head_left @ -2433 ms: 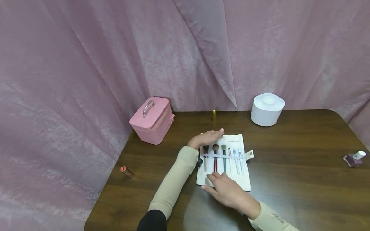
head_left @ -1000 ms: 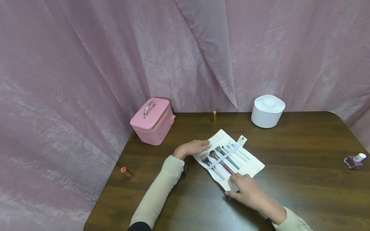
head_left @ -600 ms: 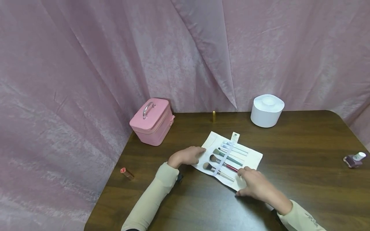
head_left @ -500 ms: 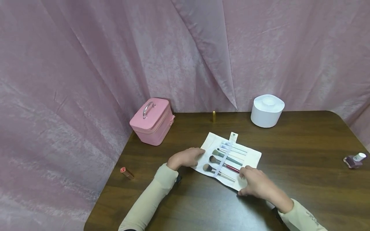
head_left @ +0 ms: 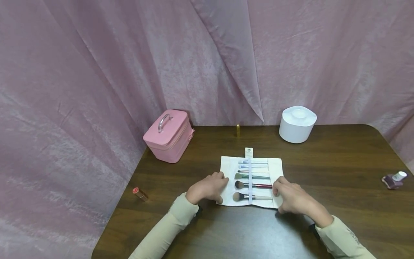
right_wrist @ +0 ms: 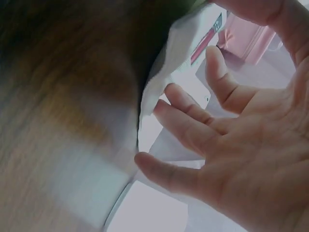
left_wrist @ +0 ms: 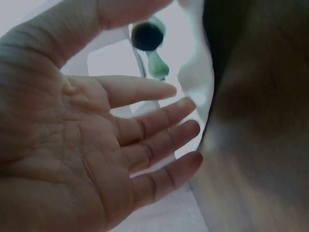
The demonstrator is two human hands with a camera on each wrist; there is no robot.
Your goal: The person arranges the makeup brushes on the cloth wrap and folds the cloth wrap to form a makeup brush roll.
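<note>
A white fabric brush roll [head_left: 231,171] lies unrolled on the table, its short sides to left and right. Several makeup brushes sit across it under a pale elastic band [head_left: 250,180], heads to the left; one has a red handle [head_left: 262,186]. My left hand [head_left: 208,187] rests at the roll's left edge, thumb by the near corner. In the left wrist view its fingers [left_wrist: 159,118] are spread and fairly straight. At the opposite edge my right hand [head_left: 294,198] touches the roll with spread, loosely bent fingers [right_wrist: 186,125]. A snap tab [head_left: 249,152] sticks out at the far side.
A pink vanity case [head_left: 168,138] stands at the back left and a white container [head_left: 297,126] at the back right. Between them is a small gold tube [head_left: 238,131]. A lipstick [head_left: 140,194] lies left, a dark nail polish bottle [head_left: 393,180] far right.
Both hands have turned the brush roll counterclockwise, so the brushes now lie sideways and the snap tab points away. The left hand came down to the left edge; the right went right.
</note>
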